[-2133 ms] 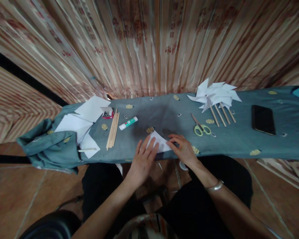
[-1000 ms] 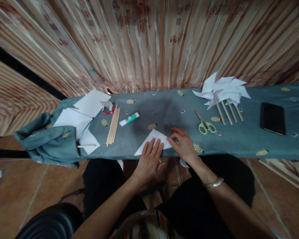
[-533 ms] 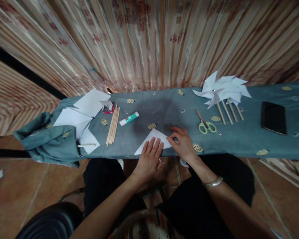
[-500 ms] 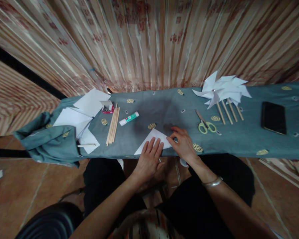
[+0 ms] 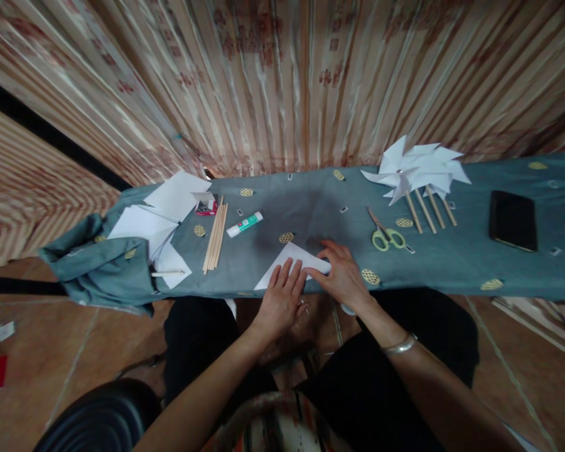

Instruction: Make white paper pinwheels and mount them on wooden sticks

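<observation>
A folded white paper triangle (image 5: 289,260) lies at the near edge of a long table under a blue-grey cloth (image 5: 452,257). My left hand (image 5: 282,298) rests flat on the paper's near part, fingers stretched out and open. My right hand (image 5: 341,276) presses its fingertips along the paper's right edge, fingers extended and holding nothing. A silver bangle (image 5: 398,345) sits on my right wrist.
Yellow-handled scissors (image 5: 383,235) lie right of my hands, beyond them several white pinwheels on wooden sticks (image 5: 417,172) and a black phone (image 5: 512,221). To the left are a glue stick (image 5: 245,224), a bundle of wooden sticks (image 5: 215,237) and loose white sheets (image 5: 157,220).
My right hand slid leftward along the paper's edge toward my left hand. My left hand drew back slightly toward the table's near edge. The view shifted a little.
</observation>
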`<action>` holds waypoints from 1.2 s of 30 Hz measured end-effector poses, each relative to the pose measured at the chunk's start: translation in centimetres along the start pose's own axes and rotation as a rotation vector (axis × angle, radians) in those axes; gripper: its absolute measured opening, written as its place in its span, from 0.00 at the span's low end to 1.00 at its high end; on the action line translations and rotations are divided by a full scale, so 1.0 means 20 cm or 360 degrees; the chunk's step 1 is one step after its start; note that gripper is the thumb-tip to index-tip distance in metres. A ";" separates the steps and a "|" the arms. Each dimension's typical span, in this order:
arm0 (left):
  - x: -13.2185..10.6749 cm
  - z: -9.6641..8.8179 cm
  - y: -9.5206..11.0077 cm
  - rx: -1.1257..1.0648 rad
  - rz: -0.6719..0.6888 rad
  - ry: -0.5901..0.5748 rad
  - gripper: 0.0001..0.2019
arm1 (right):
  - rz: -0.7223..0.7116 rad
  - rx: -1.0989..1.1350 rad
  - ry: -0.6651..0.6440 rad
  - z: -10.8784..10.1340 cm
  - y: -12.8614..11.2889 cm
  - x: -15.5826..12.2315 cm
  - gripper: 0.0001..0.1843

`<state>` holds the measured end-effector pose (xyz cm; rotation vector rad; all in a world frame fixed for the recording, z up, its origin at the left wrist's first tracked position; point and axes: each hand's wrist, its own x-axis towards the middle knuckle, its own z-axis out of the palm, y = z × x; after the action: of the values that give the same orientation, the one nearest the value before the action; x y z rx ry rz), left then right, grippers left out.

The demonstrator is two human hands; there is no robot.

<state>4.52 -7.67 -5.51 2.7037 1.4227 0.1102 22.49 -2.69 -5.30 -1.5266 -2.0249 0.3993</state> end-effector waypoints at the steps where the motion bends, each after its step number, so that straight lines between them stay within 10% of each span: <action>1: 0.00 0.00 0.00 0.0008 -0.0001 -0.0011 0.38 | -0.0004 0.0007 0.0008 0.00 0.00 -0.01 0.17; 36: -0.37 -0.01 -0.26 0.0241 -0.0181 0.0130 0.32 | 0.0154 0.0074 0.0061 -0.10 0.18 -0.14 0.12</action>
<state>-3.85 -10.78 -6.05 2.7569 1.6693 0.1111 27.12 -4.44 -6.38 -1.5958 -1.9047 0.4487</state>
